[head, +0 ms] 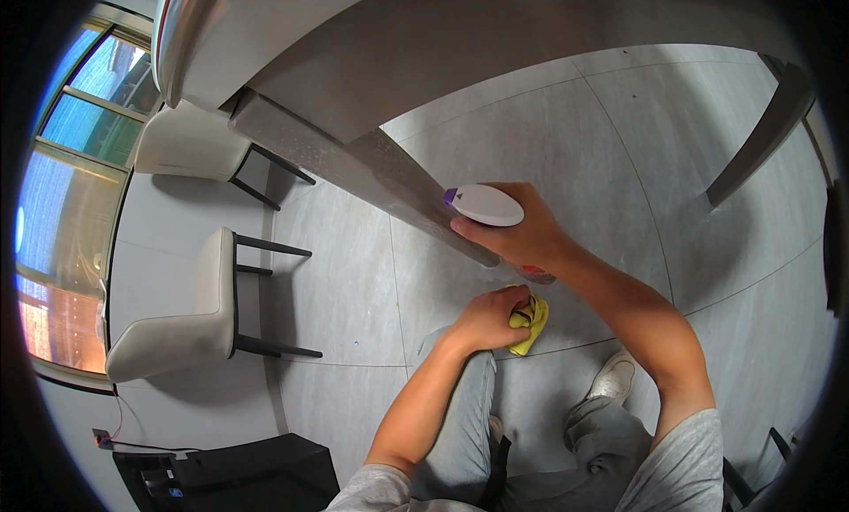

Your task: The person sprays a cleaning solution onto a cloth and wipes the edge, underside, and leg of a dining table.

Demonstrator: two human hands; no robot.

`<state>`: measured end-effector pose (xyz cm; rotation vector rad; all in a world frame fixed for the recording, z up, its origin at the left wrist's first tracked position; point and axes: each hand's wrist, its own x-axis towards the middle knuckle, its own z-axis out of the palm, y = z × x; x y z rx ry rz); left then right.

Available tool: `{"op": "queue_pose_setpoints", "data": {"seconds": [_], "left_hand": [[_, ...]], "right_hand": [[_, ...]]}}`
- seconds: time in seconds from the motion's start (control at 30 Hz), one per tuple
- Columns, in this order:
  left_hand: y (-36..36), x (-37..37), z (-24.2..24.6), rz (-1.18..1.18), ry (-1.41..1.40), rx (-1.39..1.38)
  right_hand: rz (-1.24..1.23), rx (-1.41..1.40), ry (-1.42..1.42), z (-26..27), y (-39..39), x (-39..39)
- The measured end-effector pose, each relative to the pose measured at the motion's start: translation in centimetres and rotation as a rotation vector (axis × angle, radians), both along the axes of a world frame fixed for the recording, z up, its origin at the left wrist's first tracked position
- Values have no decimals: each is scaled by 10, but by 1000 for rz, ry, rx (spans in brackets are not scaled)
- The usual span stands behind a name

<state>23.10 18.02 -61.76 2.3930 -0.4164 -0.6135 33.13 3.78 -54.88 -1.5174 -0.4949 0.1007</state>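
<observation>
My right hand (530,230) is wrapped around a spray bottle with a white and purple trigger head (489,205). Its purple nozzle points left at a grey table leg (404,187), whose upper part shows pale droplets or foam. Below my wrist a bit of the bottle's body with red on it (536,273) peeks out; the hand hides the rest. Lower down, my left hand (487,320) grips a crumpled yellow cloth (532,323) near my left knee, apart from the leg.
Overhead, the table's apron (411,54) spans the view, with a second leg (763,140) at right. Two cream chairs, one upper (192,144) and one lower (172,339), stand left by the wall and window (79,213). A black appliance or cabinet (245,475) sits lower left on tiled floor (338,300).
</observation>
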Motion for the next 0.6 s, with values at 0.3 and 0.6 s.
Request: {"op": "queue_pose_setpoints", "data": {"seconds": [0.3,0.6], "left_hand": [[8,-1,7,16,18,15],[31,-8,10,87,30,36]], "right_hand": [[45,106,-53,48,8,5],[-47,-6,-60,63,25,6]]}}
